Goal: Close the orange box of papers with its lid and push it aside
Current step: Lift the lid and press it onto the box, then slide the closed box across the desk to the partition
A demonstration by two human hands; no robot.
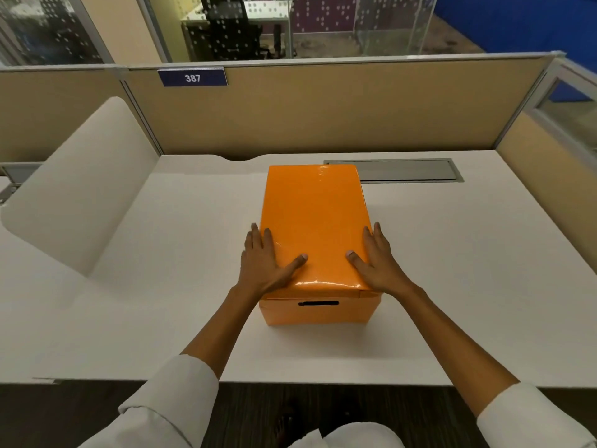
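An orange box [319, 313] stands in the middle of the white desk [452, 270], its dark handle slot facing me. The glossy orange lid [315, 218] lies flat on top and covers it, so the papers are hidden. My left hand [266, 261] presses on the lid's near left edge, fingers down the side and thumb on top. On the near right edge rests my right hand [376, 257], held the same way. Both hands clasp the lid from either side.
A grey cable tray cover [407, 170] is set into the desk just behind and right of the box. Tan partition walls [323, 108] close off the back and right. A white curved divider [80, 185] stands at the left.
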